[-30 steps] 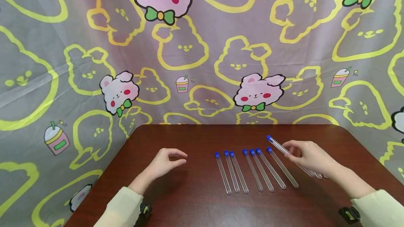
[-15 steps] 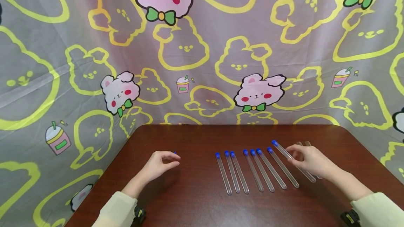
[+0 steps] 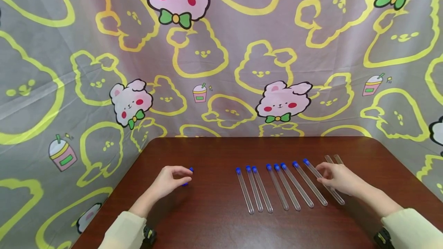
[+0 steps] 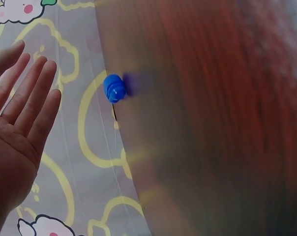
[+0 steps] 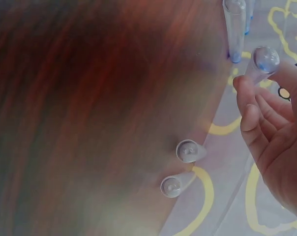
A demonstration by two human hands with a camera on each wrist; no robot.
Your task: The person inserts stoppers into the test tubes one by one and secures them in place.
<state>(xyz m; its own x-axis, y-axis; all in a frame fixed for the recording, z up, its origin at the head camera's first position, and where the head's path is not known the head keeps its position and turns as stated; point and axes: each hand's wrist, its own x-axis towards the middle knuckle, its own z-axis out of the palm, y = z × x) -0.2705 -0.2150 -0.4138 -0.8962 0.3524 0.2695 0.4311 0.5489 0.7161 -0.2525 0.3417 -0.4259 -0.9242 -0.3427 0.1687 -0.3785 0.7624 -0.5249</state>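
Note:
My right hand [image 3: 338,178] pinches a clear test tube [image 3: 313,169] with a blue cap, near the right end of a row of capped tubes. The right wrist view shows the rounded end of this held test tube [image 5: 265,61] between thumb and fingers. Partly behind the right hand lie two tubes, one an uncapped test tube [image 3: 338,159]; their lower parts are hidden. Over the left of the table my left hand [image 3: 169,181] is relaxed and holds nothing. Beside its fingertips are two blue caps, one a far cap [image 3: 191,169], the other a near cap [image 3: 185,184].
Several capped test tubes [image 3: 273,185] lie side by side on the brown table [image 3: 214,226], blue ends away from me. A patterned cloth [image 3: 221,87] stands around the table's back and sides.
My right hand has lowered the capped test tube rightward, toward the right end of the row. The left hand has drawn back to the left, and the two blue caps have come into view.

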